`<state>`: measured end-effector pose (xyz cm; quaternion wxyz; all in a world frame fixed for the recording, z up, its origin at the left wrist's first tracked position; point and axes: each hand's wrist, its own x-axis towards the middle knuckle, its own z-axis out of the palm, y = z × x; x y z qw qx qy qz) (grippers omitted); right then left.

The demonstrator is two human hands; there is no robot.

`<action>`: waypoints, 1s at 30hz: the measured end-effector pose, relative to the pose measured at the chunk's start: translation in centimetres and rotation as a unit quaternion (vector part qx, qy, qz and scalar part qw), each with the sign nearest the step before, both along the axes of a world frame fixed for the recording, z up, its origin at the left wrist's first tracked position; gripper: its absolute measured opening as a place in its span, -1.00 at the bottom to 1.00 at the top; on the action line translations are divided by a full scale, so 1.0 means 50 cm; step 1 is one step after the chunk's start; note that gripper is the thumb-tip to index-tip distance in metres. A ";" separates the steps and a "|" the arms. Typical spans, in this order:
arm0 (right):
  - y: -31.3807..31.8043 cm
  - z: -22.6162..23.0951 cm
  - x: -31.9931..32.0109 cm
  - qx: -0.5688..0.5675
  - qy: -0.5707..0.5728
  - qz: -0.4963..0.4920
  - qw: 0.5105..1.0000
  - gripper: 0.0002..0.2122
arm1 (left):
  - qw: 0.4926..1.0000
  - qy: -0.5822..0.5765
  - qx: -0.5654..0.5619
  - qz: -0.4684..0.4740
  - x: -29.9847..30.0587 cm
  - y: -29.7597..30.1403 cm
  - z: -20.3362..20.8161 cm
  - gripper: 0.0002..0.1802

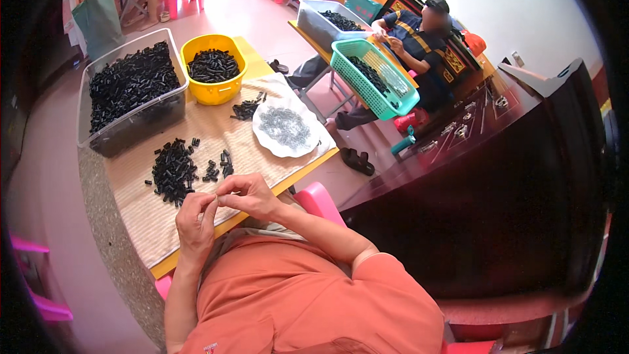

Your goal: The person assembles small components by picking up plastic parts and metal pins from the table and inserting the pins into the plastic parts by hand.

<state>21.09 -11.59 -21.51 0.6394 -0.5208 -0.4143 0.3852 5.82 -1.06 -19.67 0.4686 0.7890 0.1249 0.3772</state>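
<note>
My left hand [196, 220] and my right hand [251, 197] meet fingertip to fingertip above the table's near edge. Both are closed in a pinch, and whatever sits between the fingers is too small to make out. Just beyond them lies a pile of small black cylindrical pieces [173, 172] on a striped cloth [134, 206]. A smaller cluster of black pieces [211, 170] rests right of that pile. Farther right, a white scalloped plate [262, 139] holds many tiny, thin, shiny bits. Another little heap of black pieces [246, 110] lies beside the plate.
A clear plastic bin [134, 118] and a yellow bucket [217, 95], both filled with black pieces, stand at the table's far side. Across the gap, a person [416, 36] sits by a green basket [377, 92] and another clear bin [314, 23]. Dark wooden furniture [472, 223] is at right.
</note>
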 end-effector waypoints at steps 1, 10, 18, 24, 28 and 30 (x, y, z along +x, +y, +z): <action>0.001 -0.003 0.001 0.009 0.000 0.002 1.000 -0.90 | 1.000 0.001 0.003 0.001 0.000 0.001 -0.003 -0.94; -0.003 -0.002 0.006 0.043 -0.027 -0.002 0.999 -0.92 | 1.000 0.009 0.010 -0.008 0.001 0.002 -0.003 -0.93; 0.002 -0.006 0.008 0.076 -0.045 0.004 0.996 -0.91 | 1.000 0.017 0.007 -0.013 -0.002 0.001 -0.003 -0.91; 0.002 -0.012 0.005 0.083 -0.028 -0.003 0.996 -0.92 | 0.999 0.022 -0.027 -0.024 0.001 -0.001 -0.011 -0.91; -0.001 -0.003 -0.008 0.076 -0.028 -0.013 0.997 -0.90 | 0.989 0.020 -0.142 -0.043 0.002 -0.001 -0.035 -0.92; -0.004 0.001 -0.011 0.079 -0.034 -0.019 0.996 -0.88 | 0.981 0.014 -0.187 -0.052 0.002 -0.003 -0.036 -0.91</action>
